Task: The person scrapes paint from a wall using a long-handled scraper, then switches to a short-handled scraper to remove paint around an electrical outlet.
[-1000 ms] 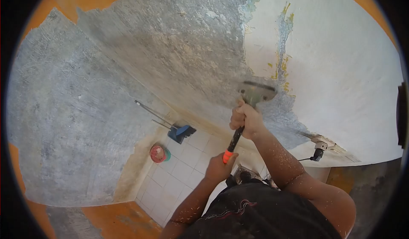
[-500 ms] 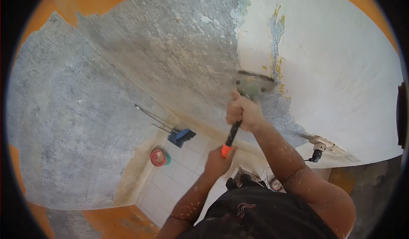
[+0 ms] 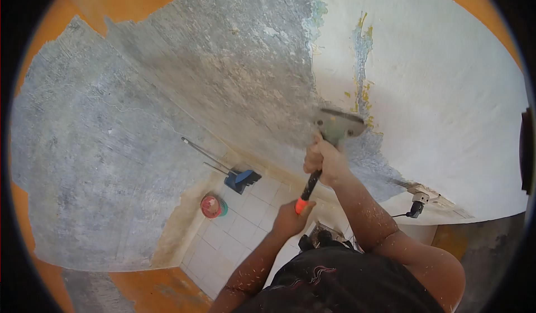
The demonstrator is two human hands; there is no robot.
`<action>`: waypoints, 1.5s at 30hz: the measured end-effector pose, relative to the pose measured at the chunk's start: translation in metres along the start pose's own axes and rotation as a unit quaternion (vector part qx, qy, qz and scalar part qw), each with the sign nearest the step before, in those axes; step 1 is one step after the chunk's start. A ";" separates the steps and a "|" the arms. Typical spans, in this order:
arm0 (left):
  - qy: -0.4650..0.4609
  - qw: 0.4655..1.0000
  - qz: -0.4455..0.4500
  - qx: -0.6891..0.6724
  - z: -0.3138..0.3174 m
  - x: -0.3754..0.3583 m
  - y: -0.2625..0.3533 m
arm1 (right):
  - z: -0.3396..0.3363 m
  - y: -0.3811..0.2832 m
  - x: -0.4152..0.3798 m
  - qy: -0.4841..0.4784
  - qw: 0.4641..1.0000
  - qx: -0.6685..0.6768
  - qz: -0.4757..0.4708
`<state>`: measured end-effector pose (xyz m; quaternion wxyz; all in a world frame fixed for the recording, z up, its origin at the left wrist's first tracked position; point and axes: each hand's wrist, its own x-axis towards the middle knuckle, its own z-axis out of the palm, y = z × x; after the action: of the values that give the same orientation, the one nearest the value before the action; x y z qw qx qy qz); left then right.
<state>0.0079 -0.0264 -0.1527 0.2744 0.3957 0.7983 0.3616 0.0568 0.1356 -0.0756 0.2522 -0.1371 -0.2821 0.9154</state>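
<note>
A long-handled scraper point(image 3: 339, 132) with a wide blade and a black handle slants across the middle of the view. Its blade, a little blurred, lies over the wall where bare grey plaster meets white paint point(image 3: 435, 89). My right hand point(image 3: 325, 159) is wrapped round the handle just below the scraper's head. Lower down, my left hand point(image 3: 293, 218) grips the handle beside its orange band point(image 3: 302, 205). Yellow and bluish patches point(image 3: 364, 50) show through the white paint above the blade. Pale flecks dot both forearms.
A blue dustpan with a brush point(image 3: 242, 180) stands in the corner on white floor tiles point(image 3: 245, 209). Near it is a red and green bucket point(image 3: 213, 206). At the right, a socket with a black plug point(image 3: 418, 205) and cable sits low on the wall.
The scraper and both my hands have moved down and slightly right in the view. Both hands keep their hold on the handle.
</note>
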 end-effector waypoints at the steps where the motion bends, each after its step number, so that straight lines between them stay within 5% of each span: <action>1: -0.014 1.000 -0.024 -0.014 0.004 -0.007 0.003 | -0.009 0.003 0.000 0.020 1.000 0.008 0.008; 11: -0.033 0.997 -0.071 0.002 -0.001 -0.016 0.007 | -0.014 0.009 0.000 0.031 0.999 0.004 0.015; 17: 0.002 0.999 -0.051 -0.014 -0.025 0.006 0.024 | 0.024 -0.021 0.011 -0.065 0.998 -0.023 -0.006; 25: 0.000 0.997 -0.069 -0.035 -0.014 0.012 0.021 | 0.027 -0.017 0.019 0.054 0.995 -0.081 0.015; 27: 0.030 0.996 -0.050 -0.063 -0.033 0.017 0.042 | 0.051 -0.035 0.022 -0.036 0.995 -0.083 -0.042; 32: -0.007 0.996 -0.078 -0.051 0.002 -0.005 0.002 | 0.012 -0.002 0.010 0.065 0.994 -0.085 -0.015; 39: 0.042 0.997 -0.053 -0.044 -0.034 0.014 0.030 | 0.045 -0.020 0.027 -0.014 0.995 -0.074 -0.061; 45: 0.014 0.997 -0.070 -0.038 -0.022 0.003 0.030 | 0.031 -0.017 0.014 0.035 0.997 -0.073 0.021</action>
<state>0.0037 -0.0192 -0.1168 0.3026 0.3227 0.8138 0.3768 0.0396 0.1410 -0.0420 0.2314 -0.1926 -0.3363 0.8923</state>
